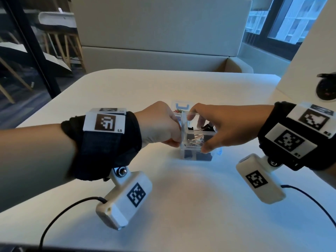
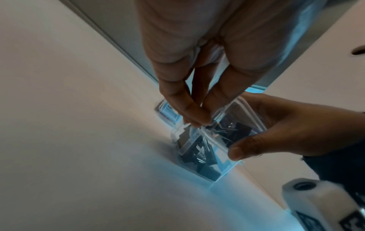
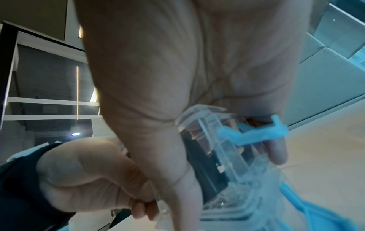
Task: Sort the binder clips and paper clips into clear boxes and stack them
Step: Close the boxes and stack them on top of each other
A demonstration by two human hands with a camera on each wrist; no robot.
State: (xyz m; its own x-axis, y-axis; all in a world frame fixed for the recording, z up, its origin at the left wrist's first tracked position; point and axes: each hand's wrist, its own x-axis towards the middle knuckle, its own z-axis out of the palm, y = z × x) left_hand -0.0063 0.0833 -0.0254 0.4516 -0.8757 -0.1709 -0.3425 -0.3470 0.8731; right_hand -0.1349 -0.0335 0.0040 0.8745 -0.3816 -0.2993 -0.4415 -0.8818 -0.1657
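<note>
Each forearm ends in a black fabric wrist wrap, left (image 1: 107, 144) and right (image 1: 283, 135), with white plates on top printed with black square fiducial markers. Below each wrap a screw-jointed bracket carries a white, rounded camera housing, left (image 1: 125, 199) and right (image 1: 260, 180), also marked with a black code. A thin black cable (image 1: 61, 213) leaves the end of each housing.

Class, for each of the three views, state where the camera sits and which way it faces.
Head: worn high, facing forward and down at the white table; both forearms show.
Left wrist: along the left hand toward the stacked clear boxes.
Right wrist: under the right hand, close against the upper box.
All views share the boxes and both hands.
</note>
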